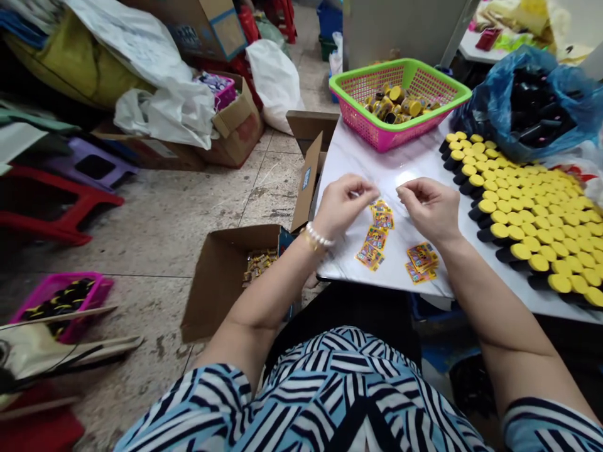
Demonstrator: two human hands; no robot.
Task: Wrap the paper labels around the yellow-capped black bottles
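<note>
My left hand (pixel 343 204) is above the white table with thumb and fingers pinched together. Just under its fingertips a row of overlapping yellow printed stickers (pixel 375 238) runs toward me. A short gap to the right, my right hand (pixel 432 206) is pinched as well, thumb against forefinger. Whatever either pinch holds, if anything, is too small to make out. A second small pile of the same stickers (pixel 421 262) lies on the table below my right hand.
Black pieces with round yellow tops (pixel 527 216) stand packed on the right of the table (pixel 400 282). A green-and-pink basket (pixel 367 129) of yellow-capped pieces sits at the back, beside a blue bag (pixel 494 94) of black items. A cardboard box (pixel 207 289) stands at lower left.
</note>
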